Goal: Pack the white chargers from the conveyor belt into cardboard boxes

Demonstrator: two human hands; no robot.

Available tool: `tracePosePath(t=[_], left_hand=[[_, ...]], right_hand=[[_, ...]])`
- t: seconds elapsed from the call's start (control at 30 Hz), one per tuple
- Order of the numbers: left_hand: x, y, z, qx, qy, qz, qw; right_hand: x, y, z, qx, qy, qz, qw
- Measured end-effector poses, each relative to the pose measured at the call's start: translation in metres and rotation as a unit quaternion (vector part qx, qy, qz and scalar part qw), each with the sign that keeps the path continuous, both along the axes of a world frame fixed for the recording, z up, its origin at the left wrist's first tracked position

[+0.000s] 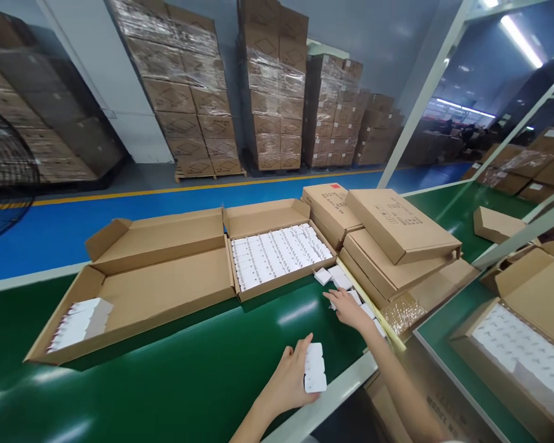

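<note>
My left hand (292, 376) is closed around a short row of white block-like pieces (314, 368) with rounded corners, held above the near edge of the green work surface. My right hand (347, 307) reaches over several loose white pieces (340, 278) at the right, its fingers stretched out and apart; its fingertips partly cover the pieces below. Farther back, an open cardboard box (286, 278) is filled with rows of similar white pieces (277, 253). Left of it, another open cardboard box (166, 289) contains one group of white pieces (84, 321) at its left end.
Closed cardboard boxes (401, 224) are stacked on the right, beside a yellowish strip (357, 280). Another open box of white pieces (521, 351) sits at far right. Metal frame posts (425, 92) rise there. Wrapped carton stacks (277, 92) and a fan (4, 166) stand beyond.
</note>
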State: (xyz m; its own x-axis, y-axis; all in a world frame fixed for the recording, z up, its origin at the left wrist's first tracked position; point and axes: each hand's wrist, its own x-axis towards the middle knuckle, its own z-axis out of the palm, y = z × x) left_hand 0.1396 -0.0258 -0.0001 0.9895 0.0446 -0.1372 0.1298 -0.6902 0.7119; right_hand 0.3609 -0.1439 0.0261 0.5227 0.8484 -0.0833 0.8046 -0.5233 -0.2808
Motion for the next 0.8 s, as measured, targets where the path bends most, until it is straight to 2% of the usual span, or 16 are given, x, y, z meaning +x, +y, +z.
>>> tracePosePath(t=[0.07, 0.13, 0.23, 0.3, 0.37, 0.4, 0.47, 0.53, 0.63, 0.7, 0.8], left_hand=[[-0.012, 0.004, 0.001, 0.000, -0.015, 0.015, 1.000], [-0.034, 0.016, 0.000, -0.003, -0.001, 0.040, 0.999], [-0.074, 0.038, -0.004, -0.007, 0.039, 0.085, 0.996], [-0.093, 0.048, -0.007, 0.000, 0.040, 0.109, 0.993], [-0.102, 0.049, -0.010, 0.025, 0.031, 0.136, 0.990], [-0.103, 0.047, -0.012, 0.042, 0.028, 0.154, 0.987], [-0.100, 0.039, -0.015, 0.071, 0.031, 0.193, 0.978], [-0.094, 0.031, -0.018, 0.080, 0.029, 0.220, 0.972], [-0.087, 0.023, -0.019, 0.079, 0.006, 0.222, 0.972], [-0.083, 0.021, -0.018, 0.086, -0.004, 0.210, 0.974], [-0.078, 0.020, -0.016, 0.098, 0.007, 0.190, 0.977]], right_hand=[[0.010, 0.000, 0.000, -0.034, -0.025, 0.004, 0.999], [0.006, 0.005, -0.005, -0.032, -0.023, 0.019, 0.999], [-0.026, 0.026, -0.023, 0.061, 0.077, 0.009, 0.995], [-0.061, 0.050, -0.040, 0.173, 0.186, -0.034, 0.967], [-0.100, 0.076, -0.057, 0.268, 0.264, -0.074, 0.924], [-0.118, 0.088, -0.064, 0.302, 0.292, -0.079, 0.904], [-0.145, 0.104, -0.073, 0.338, 0.352, -0.045, 0.872], [-0.157, 0.107, -0.075, 0.332, 0.416, 0.014, 0.847], [-0.146, 0.090, -0.065, 0.285, 0.487, 0.063, 0.823], [-0.131, 0.075, -0.050, 0.223, 0.482, 0.094, 0.842], [-0.119, 0.060, -0.022, 0.081, 0.396, 0.179, 0.897]])
